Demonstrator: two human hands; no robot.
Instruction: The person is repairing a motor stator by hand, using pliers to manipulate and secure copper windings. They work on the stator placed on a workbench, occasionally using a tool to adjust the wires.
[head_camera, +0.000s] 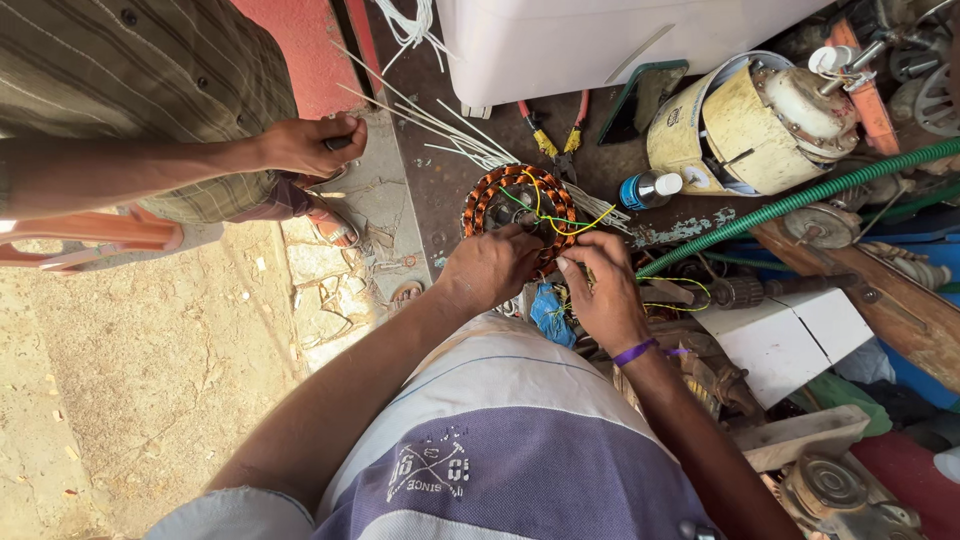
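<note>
Both hands work at a round copper-wound stator (518, 205) that sits just ahead of the person's lap, among workshop clutter. The left hand (490, 268) curls over its near edge, fingers pressed on the windings (whether its grip pinches anything, I cannot tell). The right hand (603, 290) has its grip pinched on thin yellow and green wires (560, 222) trailing across the coil. Red-handled pliers (555, 130) lie just beyond the stator, near white sleeving strips (450, 135). A co-worker's hand (305, 145) rests apart, at left.

Sunlit sandy ground (130, 380) meets cracked concrete (370, 210) beside a red wall (290, 50).
</note>
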